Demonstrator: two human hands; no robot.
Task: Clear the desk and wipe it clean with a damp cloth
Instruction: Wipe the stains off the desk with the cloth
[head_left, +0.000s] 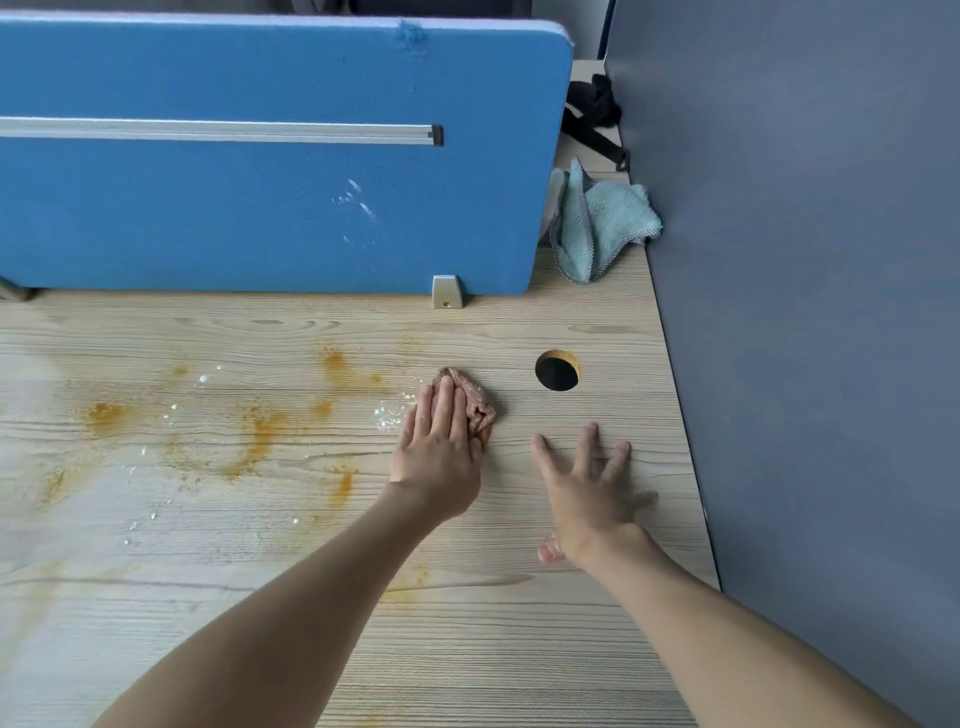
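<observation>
A small pinkish-brown cloth (475, 397) lies folded on the light wooden desk (260, 545), just left of a round cable hole. My left hand (441, 447) presses flat on it with straight fingers; most of the cloth is under the palm. My right hand (589, 486) rests on the bare desk to the right, fingers spread, holding nothing. Orange-yellow powder stains (260, 431) and white crumbs (387, 415) cover the desk left of the cloth.
A blue divider panel (260, 182) stands along the desk's back edge. A grey partition (805, 312) walls the right side. A light teal cloth (602, 228) lies crumpled in the back right corner, with a black strap (595, 111) behind it. The cable hole (557, 370) is open.
</observation>
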